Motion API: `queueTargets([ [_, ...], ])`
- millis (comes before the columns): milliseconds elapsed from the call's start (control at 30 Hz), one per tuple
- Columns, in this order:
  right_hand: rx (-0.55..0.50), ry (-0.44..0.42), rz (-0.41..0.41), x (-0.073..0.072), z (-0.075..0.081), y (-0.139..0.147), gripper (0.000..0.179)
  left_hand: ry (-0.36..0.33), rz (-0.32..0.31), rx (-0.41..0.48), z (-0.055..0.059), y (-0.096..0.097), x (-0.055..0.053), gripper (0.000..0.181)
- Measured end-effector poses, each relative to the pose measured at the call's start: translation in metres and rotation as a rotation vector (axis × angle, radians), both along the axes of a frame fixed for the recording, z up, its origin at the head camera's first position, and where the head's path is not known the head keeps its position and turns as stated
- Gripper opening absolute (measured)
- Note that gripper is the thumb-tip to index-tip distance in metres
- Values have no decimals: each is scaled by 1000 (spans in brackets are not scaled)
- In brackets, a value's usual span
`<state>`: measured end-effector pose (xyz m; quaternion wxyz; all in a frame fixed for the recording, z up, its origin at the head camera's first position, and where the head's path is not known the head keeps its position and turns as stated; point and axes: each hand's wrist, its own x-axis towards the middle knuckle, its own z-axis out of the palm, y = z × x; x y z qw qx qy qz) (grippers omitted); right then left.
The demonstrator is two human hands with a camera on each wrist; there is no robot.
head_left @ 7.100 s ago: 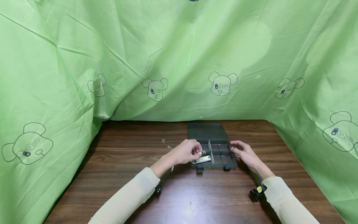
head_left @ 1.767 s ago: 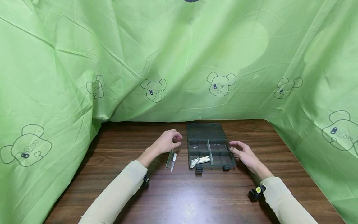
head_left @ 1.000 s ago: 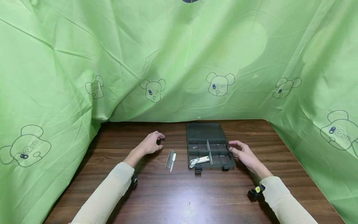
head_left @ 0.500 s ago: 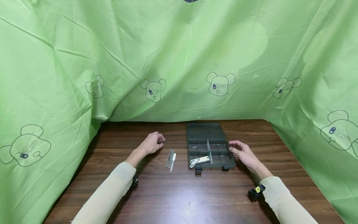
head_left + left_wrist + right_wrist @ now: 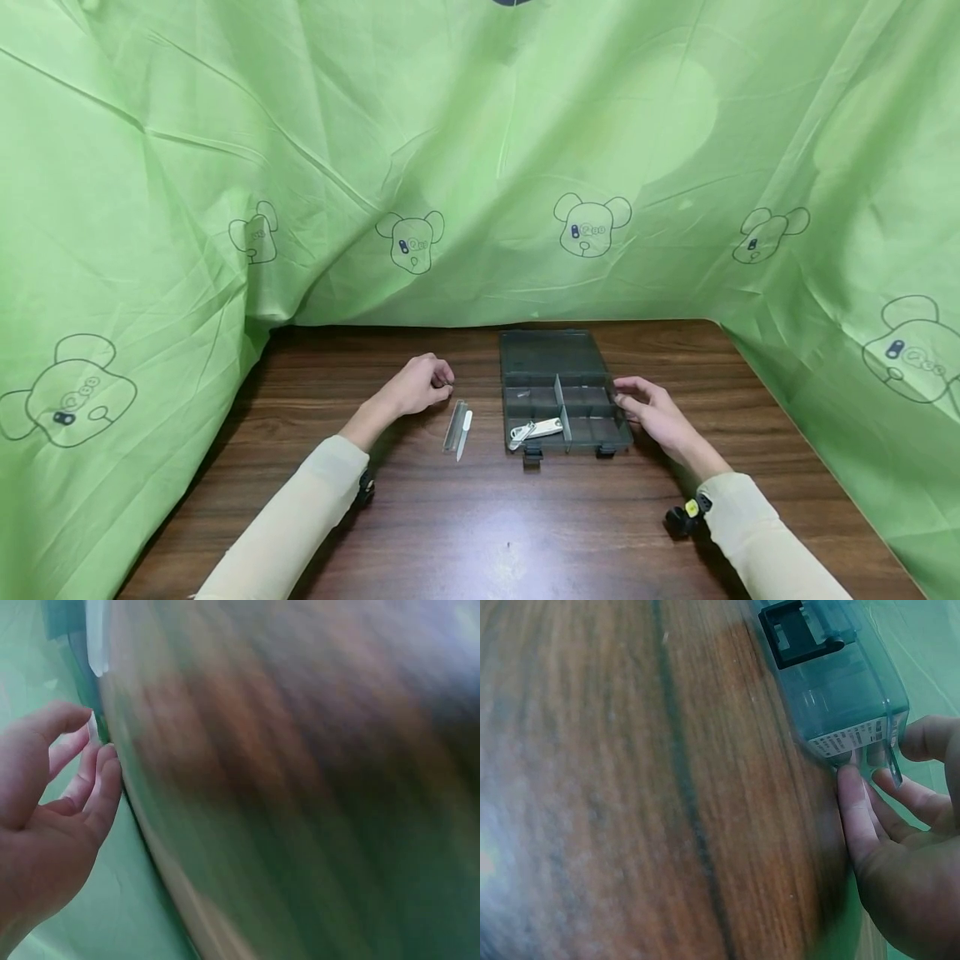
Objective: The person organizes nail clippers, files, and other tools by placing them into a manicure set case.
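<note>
Filling the box [image 5: 596,429] seems the step: left hand [image 5: 417,386] pinches a small piece [image 5: 93,729], perhaps clear, which next needs carrying across; right hand [image 5: 660,417] grips the box's side

Cream sleeves [image 5: 281,521], blk cams [image 5: 680,522] (R part yel.)

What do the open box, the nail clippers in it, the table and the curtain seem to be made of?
Box: probably hard plastic, smooth and smoky; its walls are see-through.
Nail clippers: likely metal, by their silvery shine, though small in view.
Table: wood or wood-look laminate, glossy; brown grain and a bright reflection show.
Curtain: apparently fabric, with soft folds and creases.
</note>
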<state>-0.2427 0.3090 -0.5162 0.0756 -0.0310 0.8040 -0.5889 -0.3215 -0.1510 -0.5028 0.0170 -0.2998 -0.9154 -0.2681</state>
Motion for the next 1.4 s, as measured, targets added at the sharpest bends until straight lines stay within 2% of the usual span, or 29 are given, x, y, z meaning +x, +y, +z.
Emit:
queueTargets([
  [333, 25, 1, 0, 0, 0, 0, 48, -5, -79, 12, 20, 38, 5, 5],
  [500, 28, 1, -4, -1, -1, 0, 47, 8, -112, 2, 25, 59, 6, 5],
  [867, 28, -3, -8, -1, 0, -2, 46, -12, -165, 27, 24, 93, 7, 6],
  [1400, 25, 28, -5, 3, 3, -2, 45, 10, -180, -16, 28, 117, 12, 7],
])
